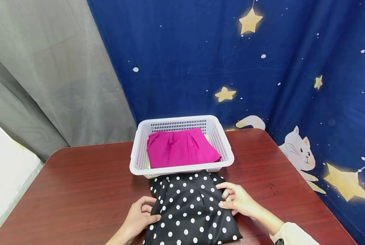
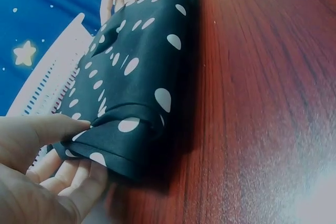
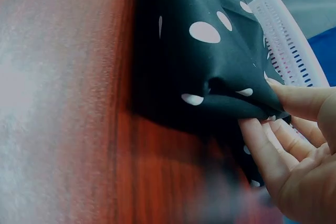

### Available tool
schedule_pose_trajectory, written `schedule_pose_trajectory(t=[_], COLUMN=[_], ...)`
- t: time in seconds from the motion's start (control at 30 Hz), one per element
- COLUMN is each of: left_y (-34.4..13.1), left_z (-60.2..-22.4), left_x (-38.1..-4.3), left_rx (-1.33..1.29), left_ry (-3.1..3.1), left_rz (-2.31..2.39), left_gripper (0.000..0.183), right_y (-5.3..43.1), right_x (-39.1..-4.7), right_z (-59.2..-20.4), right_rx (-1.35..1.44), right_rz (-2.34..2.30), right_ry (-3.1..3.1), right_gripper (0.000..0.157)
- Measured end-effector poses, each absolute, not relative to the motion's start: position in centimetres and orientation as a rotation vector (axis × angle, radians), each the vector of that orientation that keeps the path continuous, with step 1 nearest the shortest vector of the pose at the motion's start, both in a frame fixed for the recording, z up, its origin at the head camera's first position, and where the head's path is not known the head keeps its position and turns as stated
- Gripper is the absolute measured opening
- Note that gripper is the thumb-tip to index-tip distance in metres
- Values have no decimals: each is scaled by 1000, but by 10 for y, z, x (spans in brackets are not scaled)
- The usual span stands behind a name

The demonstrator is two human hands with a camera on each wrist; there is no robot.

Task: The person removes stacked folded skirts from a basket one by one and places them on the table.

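A folded black cloth with white polka dots [image 1: 188, 207] lies between both hands, in front of the basket. My left hand [image 1: 140, 215] pinches its left edge, thumb on top and fingers beneath, as the left wrist view shows at the fold [image 2: 126, 142]. On the opposite side my right hand [image 1: 237, 200] pinches the right edge in the same way; the right wrist view has thumb and fingertips closed on the fabric [image 3: 220, 77]. Just beyond the cloth stands a white plastic basket [image 1: 182, 169] with slotted walls. Inside it lies a folded magenta cloth [image 1: 182, 148].
The reddish-brown wooden table [image 1: 87, 190] extends to both sides of the basket. Behind it hang a grey curtain [image 1: 63, 68] and a blue curtain [image 1: 185, 61] with stars and a white cat. Something white [image 1: 8, 180] is at the far left.
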State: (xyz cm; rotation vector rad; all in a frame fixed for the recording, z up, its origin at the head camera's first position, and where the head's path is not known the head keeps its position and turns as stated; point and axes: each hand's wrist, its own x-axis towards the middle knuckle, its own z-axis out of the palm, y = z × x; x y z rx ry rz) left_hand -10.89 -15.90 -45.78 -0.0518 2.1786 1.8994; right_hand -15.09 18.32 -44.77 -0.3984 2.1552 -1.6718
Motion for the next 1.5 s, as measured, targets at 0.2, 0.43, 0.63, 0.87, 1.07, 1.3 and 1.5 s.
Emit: schedule_pose_trajectory(t=[0.2, 0.43, 0.63, 0.87, 1.07, 1.3, 1.5], left_y=[-163, -166, -167, -169, -172, -177, -183], left_z=[-462, -462, -460, -455, -452, -448, -445], left_x=[-111, -114, -116, -117, -118, -119, -120], left_rx=[-44, -39, 22, 89, 116, 151, 147], left_ry=[2185, 2226, 2354, 2599, 2616, 2555, 2540], left_rz=[1884, 1829, 1716, 1474, 1417, 1457, 1477], left_gripper=[50, 51, 49, 46, 44, 38, 33], right_y=[182, 181, 182, 182, 184, 188, 193], right_x=[-151, -155, -157, -159, -162, -167, -172], right_z=[-451, -450, -447, -442, -438, -430, -422], right_rx=[-404, -413, -402, -401, -409, -445, -456], right_rz=[-1658, -1640, -1592, -1555, -1494, -1434, -1448], right_ry=[2147, 2141, 2141, 2143, 2159, 2195, 2187], right_gripper=[55, 53, 53, 53, 53, 50, 46])
